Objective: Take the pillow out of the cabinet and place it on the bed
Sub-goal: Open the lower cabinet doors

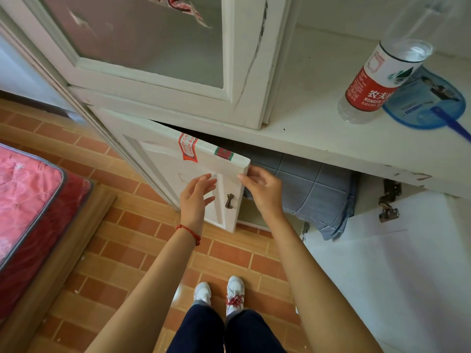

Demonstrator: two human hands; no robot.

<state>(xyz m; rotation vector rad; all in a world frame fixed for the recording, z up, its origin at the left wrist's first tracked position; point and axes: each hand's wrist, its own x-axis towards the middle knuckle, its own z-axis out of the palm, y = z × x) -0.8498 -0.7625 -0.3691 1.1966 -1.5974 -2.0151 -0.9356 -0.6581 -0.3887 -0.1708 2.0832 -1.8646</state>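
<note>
Head view, I log: grey pillow lying in the lower cabinet compartment behind its ajar door; left hand relaxed, holding nothing, before the door face; right hand loose, fingertips touching the door's edge; red bed at left.

The floor was laid in brick-pattern tiles of orange and tan, lit by soft, even light. A white cabinet with chipped paint and a frosted glass door stood next to a pale wall, its open shelf bearing a water bottle and a blue fan. At the left lay a bed with a red quilted mattress on a wooden frame.
</note>
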